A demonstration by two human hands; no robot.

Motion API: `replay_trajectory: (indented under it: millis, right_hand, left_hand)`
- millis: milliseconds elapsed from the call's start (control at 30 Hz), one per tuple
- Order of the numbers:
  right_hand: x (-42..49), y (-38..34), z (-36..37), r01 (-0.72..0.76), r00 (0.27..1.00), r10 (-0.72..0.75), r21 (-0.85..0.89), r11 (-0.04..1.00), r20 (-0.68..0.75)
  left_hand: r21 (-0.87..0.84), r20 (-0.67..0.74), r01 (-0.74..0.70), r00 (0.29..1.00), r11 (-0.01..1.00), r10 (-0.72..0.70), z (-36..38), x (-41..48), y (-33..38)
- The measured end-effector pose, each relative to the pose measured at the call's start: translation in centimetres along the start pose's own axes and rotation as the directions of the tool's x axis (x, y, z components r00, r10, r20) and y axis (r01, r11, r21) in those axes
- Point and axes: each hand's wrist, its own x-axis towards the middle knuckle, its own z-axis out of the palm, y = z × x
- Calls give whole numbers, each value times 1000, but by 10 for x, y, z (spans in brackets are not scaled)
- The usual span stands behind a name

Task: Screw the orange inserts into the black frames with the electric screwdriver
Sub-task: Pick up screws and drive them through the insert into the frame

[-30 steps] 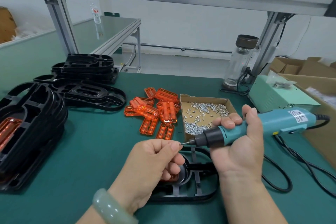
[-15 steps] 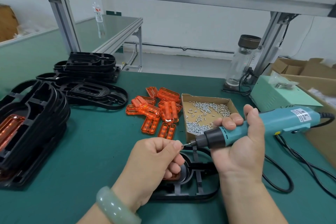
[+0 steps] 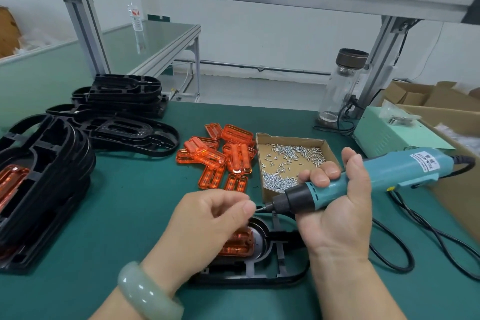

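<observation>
My right hand (image 3: 335, 210) grips a teal electric screwdriver (image 3: 363, 176), its bit pointing left at my left fingertips. My left hand (image 3: 207, 223) pinches something tiny at the bit tip, likely a screw; it is too small to make out. Both hands hover over a black frame (image 3: 259, 275) lying on the green mat, with an orange insert (image 3: 239, 243) seated in it and partly hidden by my left hand. Loose orange inserts (image 3: 220, 161) lie in a pile behind. A cardboard tray (image 3: 262, 138) holds several silver screws (image 3: 291, 156).
Stacks of black frames (image 3: 46, 163) stand at the left, one with an orange insert; more frames (image 3: 124, 96) sit behind. A glass bottle (image 3: 342, 86), a pale green power box (image 3: 389, 135) and cardboard boxes (image 3: 441, 101) are at the right. The screwdriver's black cable (image 3: 405, 249) loops on the mat.
Little has changed: both hands stay together at the bit tip above the frame. My left hand has shifted slightly, uncovering more of the orange insert.
</observation>
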Motion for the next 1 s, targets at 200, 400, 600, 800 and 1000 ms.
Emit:
replay_trajectory:
  millis: [200,400,600,800,1000]
  right_hand:
    - [5,-7,-7,3,1000,-2,-110,994,9]
    - [6,-8,-9,43,998,-29,-229,972,63]
    - [6,-7,-4,48,992,-7,-322,945,127]
    - [2,-4,-2,79,979,10,-424,902,205]
    - [-1,-2,-1,87,969,30,-456,886,244]
  left_hand:
    - [555,120,-160,986,817,111,-22,1,-16]
    - [727,226,-276,961,629,161,-7,0,-21]
    - [719,258,-300,953,627,160,1,-3,-21]
    - [737,270,-308,950,601,155,3,-1,-23]
    - [736,263,-299,953,607,151,4,-2,-24]
